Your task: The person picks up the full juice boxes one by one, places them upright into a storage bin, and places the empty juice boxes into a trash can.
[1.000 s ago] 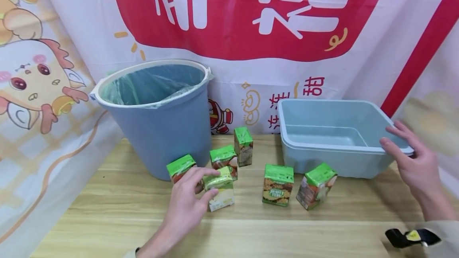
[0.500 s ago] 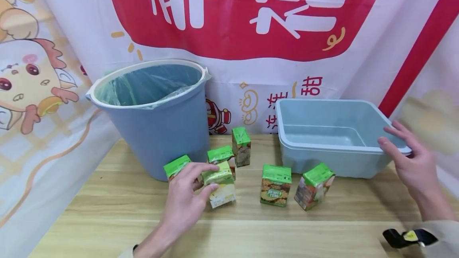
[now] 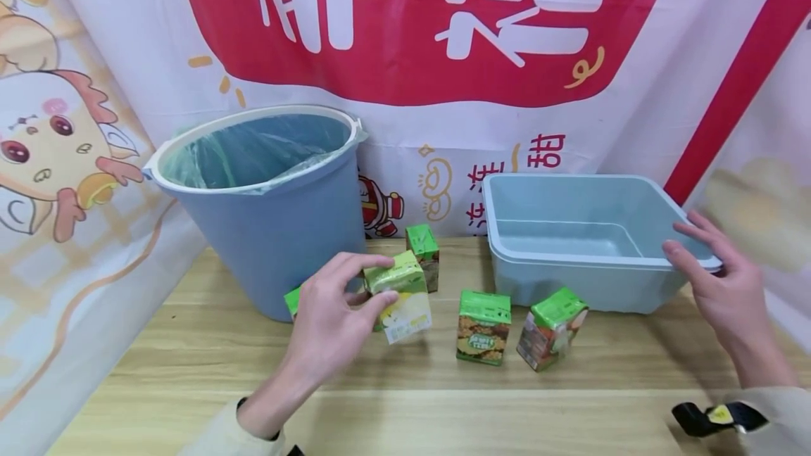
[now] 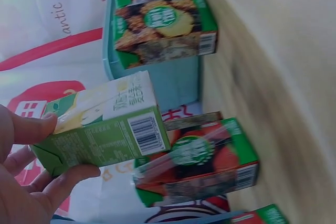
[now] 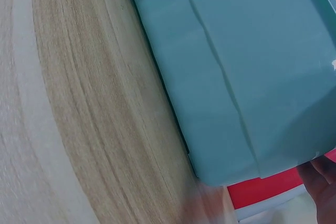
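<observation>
In the head view my left hand (image 3: 332,319) pinches a pale yellow-green drink carton (image 3: 405,312) between thumb and fingers, above the table. The left wrist view shows that carton (image 4: 105,119) tilted, its barcode end facing the camera. Behind it stands a green-topped carton with red fruit pictures (image 4: 194,156), mostly hidden in the head view. Another green-topped carton (image 3: 291,301) is partly covered by my left hand, beside the bin. My right hand (image 3: 728,294) grips the right rim of a light blue plastic basin (image 3: 583,280); some of its fingers are hidden.
A blue bin (image 3: 285,231) with a clear liner stands at the left. Green-topped cartons stand near it (image 3: 424,255), mid-table (image 3: 483,329), and before the basin, where one leans (image 3: 551,329). A printed cloth (image 3: 412,125) hangs behind the wooden table (image 3: 443,414).
My left hand has raised the pale yellow-green carton off the table and moved it slightly right, over the carton behind. My right hand stays on the basin rim. The view has shifted slightly.
</observation>
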The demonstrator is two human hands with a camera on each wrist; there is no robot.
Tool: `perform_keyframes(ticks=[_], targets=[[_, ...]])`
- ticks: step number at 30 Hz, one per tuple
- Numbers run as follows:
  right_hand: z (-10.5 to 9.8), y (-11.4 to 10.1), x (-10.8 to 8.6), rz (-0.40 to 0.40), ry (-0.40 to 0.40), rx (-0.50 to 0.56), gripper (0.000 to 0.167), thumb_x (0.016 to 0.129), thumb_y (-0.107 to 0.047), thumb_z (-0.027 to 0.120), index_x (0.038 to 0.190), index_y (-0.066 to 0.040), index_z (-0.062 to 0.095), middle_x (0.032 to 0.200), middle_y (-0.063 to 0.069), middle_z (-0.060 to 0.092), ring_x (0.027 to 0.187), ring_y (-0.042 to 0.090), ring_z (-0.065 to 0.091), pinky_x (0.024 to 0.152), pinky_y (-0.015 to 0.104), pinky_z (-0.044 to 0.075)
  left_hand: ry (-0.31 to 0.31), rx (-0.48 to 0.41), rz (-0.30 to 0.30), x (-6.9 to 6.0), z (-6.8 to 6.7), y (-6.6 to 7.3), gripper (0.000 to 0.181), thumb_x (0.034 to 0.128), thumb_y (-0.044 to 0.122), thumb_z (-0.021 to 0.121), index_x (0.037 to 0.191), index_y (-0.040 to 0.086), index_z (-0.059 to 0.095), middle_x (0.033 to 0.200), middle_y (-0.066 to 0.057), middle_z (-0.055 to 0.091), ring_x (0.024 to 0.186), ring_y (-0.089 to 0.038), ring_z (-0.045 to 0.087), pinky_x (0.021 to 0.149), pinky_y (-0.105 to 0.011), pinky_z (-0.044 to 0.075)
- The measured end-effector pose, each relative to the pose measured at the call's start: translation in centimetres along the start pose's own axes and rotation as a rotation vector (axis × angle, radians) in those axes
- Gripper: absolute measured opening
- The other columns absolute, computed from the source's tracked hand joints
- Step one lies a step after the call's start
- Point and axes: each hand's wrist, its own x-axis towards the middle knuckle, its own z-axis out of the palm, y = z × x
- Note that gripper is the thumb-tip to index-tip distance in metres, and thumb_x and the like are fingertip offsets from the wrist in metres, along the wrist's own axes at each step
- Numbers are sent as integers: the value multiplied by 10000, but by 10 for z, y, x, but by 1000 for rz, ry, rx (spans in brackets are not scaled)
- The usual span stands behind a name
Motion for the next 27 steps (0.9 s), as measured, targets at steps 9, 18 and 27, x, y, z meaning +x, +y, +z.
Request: perform_keyframes(ticks=[9, 18, 27], targets=[[1, -2, 0, -1, -12, -13, 545, 1056, -349, 643, 1579, -250, 528, 1726, -229, 299, 1644, 118, 242, 831, -56, 370, 36, 30, 84, 24, -6, 15, 372, 820, 52, 905, 1159, 151, 786, 1091, -26, 728, 964, -157, 716, 736, -245, 646], [1, -1, 1, 11, -13, -20, 547, 1057, -363, 638, 1584, -285, 517, 1734, -237, 267, 1662, 157, 206, 805, -61, 360, 38, 21, 112, 47, -2, 29, 348, 828, 121, 915, 1150, 187, 798, 1098, -4, 730, 875, -168, 663, 728, -251, 628], [1, 0, -1, 7, -11, -16, 541, 1054, -358, 645, 1577, -284, 527, 1735, -229, 274, 1582, 98, 325, 771, -10, 397, 46, 6, 141, 66, 4, 36, 320, 842, 184, 914, 1143, 181, 807, 968, 6, 718, 766, -163, 627, 684, -317, 533]])
